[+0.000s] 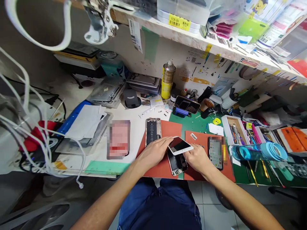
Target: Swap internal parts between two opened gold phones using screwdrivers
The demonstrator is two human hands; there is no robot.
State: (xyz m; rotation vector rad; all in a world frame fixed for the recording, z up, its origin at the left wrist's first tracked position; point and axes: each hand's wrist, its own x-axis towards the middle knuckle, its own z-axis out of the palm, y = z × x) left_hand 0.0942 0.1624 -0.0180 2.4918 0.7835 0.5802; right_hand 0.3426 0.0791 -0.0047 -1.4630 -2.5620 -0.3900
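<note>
A white-framed phone screen (184, 150) is tilted up above an opened phone body (177, 164), whose dark inside shows. My left hand (157, 149) has its fingers closed at the screen's left edge. At the lower right edge of the screen, my right hand (195, 156) grips with its fingers bent; the fingertips are partly hidden. Behind my left hand lies another opened phone (153, 129) with its black battery exposed. All of these are over a reddish-brown mat (153, 171).
A lit phone (215, 152) lies to the right, beside a blue water bottle (260, 151) and several screwdrivers. Behind stand a yellow spray can (168, 80) and a phone on a blue stand (183, 111). White cables (45, 137) hang at left. A loaded shelf (192, 35) overhangs the bench.
</note>
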